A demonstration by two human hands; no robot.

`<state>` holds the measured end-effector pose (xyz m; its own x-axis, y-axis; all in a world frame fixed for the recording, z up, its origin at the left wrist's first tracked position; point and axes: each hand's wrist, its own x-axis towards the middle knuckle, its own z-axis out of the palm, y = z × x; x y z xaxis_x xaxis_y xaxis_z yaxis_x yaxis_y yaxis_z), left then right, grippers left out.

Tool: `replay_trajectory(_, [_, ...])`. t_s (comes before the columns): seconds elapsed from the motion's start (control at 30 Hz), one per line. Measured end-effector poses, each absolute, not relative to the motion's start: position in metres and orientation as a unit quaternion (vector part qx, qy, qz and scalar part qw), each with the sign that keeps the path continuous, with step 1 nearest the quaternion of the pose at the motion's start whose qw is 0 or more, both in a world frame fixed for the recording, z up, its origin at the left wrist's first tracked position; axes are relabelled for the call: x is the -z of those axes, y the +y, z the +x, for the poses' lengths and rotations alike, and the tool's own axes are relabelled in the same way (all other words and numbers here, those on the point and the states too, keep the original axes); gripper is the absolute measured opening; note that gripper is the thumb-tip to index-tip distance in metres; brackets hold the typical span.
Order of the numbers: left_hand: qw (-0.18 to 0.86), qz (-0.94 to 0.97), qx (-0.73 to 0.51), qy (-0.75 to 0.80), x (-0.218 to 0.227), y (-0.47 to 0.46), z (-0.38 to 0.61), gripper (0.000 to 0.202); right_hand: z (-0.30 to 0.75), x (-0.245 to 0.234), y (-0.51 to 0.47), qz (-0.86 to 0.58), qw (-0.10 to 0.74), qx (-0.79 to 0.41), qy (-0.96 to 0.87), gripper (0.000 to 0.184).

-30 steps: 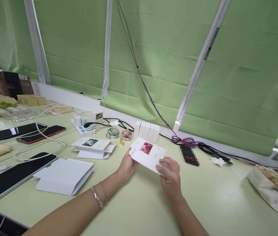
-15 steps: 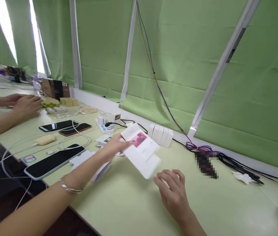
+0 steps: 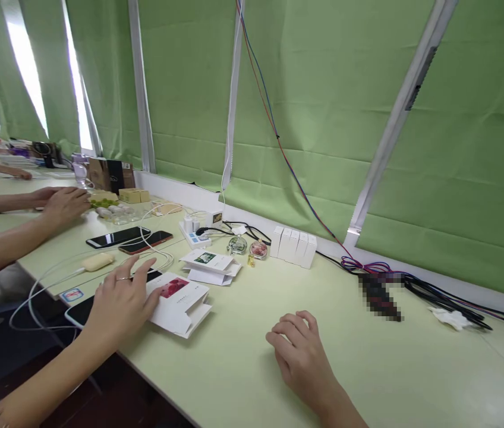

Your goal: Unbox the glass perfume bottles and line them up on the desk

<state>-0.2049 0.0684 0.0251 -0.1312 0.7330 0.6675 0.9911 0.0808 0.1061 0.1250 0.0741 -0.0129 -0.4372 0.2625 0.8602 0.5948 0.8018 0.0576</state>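
Note:
My left hand (image 3: 122,297) has its fingers spread over the phone in a pale case, its thumb touching the edge of a white folding carton (image 3: 179,302) with a red picture. That carton lies part-flattened on the table, its end flaps sticking out. Behind it is a similar white carton (image 3: 210,264) with a green picture. My right hand (image 3: 299,359) is low over the table, fingers loosely bent and nothing visible in them. Farther back stand two small round glass bottles, one with green (image 3: 236,244) and one with red (image 3: 258,249) contents, near a small gold piece (image 3: 251,260).
Several slim white boxes (image 3: 293,246) stand in a row by the wall. A power strip (image 3: 195,233), a black phone (image 3: 118,237) and white cables are at left, where another person's hands (image 3: 65,208) work. Bundled black cables (image 3: 439,303) and crumpled tissue (image 3: 450,318) lie right.
My left hand has moved left and down from mid-table. The red-picture carton it held up now lies on the table, and its fingers have spread. My right hand has barely moved.

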Motion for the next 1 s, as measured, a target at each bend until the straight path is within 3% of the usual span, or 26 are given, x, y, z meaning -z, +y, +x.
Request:
replay_trajectory(0.07, [0.229,-0.682,0.252,-0.647,-0.028,0.073,-0.199,0.050,0.127,0.012,0.074,-0.262,0.464,0.177,-0.828,0.028])
replay_trajectory(0.17, [0.099,-0.790,0.156,-0.585,-0.023,0.084,-0.194,0.049,0.128,0.011,0.074,-0.264,0.464,0.172,-0.828,0.028])
replay_trajectory(0.3, [-0.029,-0.760,0.058,-0.647,0.000,0.096,-0.191,0.057,0.129,0.011,0.074,-0.267,0.462,0.165,-0.829,0.029])
replay_trajectory(0.73, [-0.014,-0.740,0.067,-0.669,0.007,0.101,-0.187,0.059,0.132,0.014,0.079,-0.287,0.453,0.140,-0.833,0.026])
replay_trajectory(1.0, [0.011,-0.769,0.070,-0.635,-0.049,0.121,-0.185,0.070,0.135,0.014,0.082,-0.293,0.448,0.130,-0.834,0.025])
